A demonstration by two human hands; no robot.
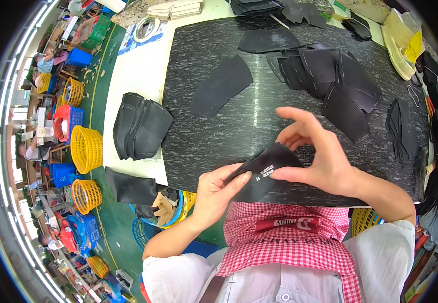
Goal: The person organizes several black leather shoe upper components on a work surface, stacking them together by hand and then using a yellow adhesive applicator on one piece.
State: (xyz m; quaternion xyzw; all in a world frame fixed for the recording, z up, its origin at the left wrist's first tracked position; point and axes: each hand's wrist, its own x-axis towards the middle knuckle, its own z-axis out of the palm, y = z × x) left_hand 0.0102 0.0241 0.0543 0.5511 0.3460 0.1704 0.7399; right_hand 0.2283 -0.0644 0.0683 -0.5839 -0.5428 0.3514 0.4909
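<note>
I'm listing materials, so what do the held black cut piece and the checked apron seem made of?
The black cut piece looks like synthetic leather or coated fabric, satin-finished: it bends and shows a faint sheen. The checked apron looks like matte woven cloth, perhaps cotton, by its soft folds.

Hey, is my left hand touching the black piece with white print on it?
Touching. The head view shows the left hand with its thumb lying on the black piece, near its left end.
</note>
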